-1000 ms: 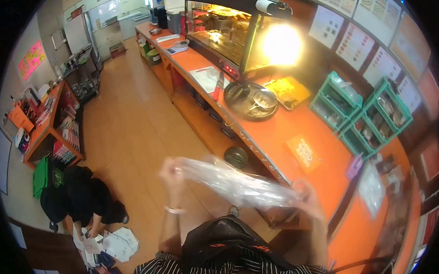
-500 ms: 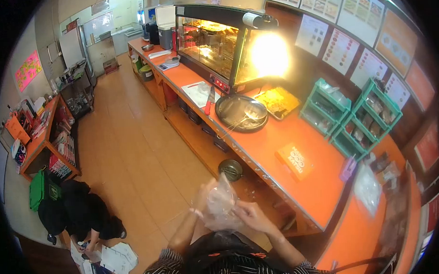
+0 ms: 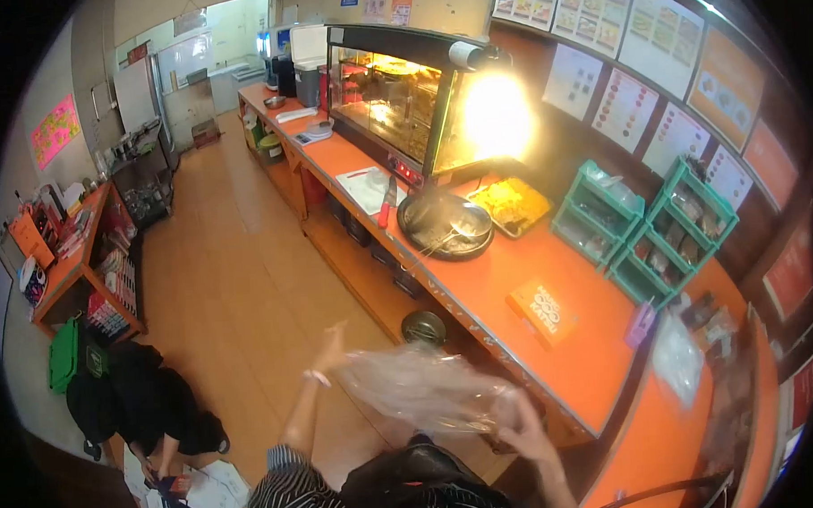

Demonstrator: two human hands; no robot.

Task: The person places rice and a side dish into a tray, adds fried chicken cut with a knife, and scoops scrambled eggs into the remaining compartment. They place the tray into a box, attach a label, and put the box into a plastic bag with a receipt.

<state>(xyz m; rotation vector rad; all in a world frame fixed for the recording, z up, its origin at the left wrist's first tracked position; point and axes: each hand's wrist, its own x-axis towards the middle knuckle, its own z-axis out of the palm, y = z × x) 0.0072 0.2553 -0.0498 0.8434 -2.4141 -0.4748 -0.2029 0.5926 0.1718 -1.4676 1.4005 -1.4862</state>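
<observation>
A clear plastic bag (image 3: 425,388) is stretched out sideways in front of my apron, above the floor and close to the counter's edge. My left hand (image 3: 332,351) is at the bag's left end, with a finger pointing up and the others closed at the plastic, slightly smeared by motion. On the other end, my right hand (image 3: 524,426) grips the bunched plastic between thumb and fingers. Nothing can be made out inside the bag.
The orange counter (image 3: 572,374) holds an orange box (image 3: 543,307), a round black pan (image 3: 433,240) with a strainer, a red-handled knife (image 3: 388,205), a yellow food tray (image 3: 512,205), green bins (image 3: 593,212) and a lit display warmer (image 3: 387,93). A person (image 3: 143,397) bends over papers at left.
The bag, bunched upright between my hands before, is now spread out sideways. My left hand has moved left and my right hand right. The view has shifted slightly.
</observation>
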